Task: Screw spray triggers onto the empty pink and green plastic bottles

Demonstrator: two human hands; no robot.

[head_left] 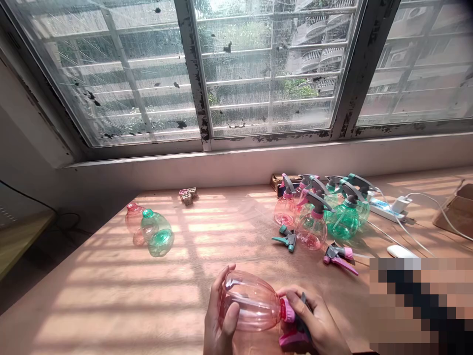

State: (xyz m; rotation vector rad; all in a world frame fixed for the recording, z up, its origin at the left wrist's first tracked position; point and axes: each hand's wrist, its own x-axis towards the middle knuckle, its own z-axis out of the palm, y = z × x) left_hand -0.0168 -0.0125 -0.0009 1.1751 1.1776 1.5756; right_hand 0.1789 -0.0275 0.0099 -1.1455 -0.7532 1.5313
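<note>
My left hand [219,320] wraps around the body of a clear pink spray bottle [251,303] lying on its side near the front of the wooden table [111,296]. My right hand [318,325] is closed around the pink and grey trigger head [293,328] at the bottle's neck. Both hands are low in the middle of the head view.
Several assembled pink and green spray bottles [325,212] stand at the back right. Two loose trigger heads, one green [285,239] and one pink [338,256], lie before them. Two headless bottles, pink [133,222] and green [158,232], lie at left. A power strip [388,211], cables and a white mouse [401,251] are at right.
</note>
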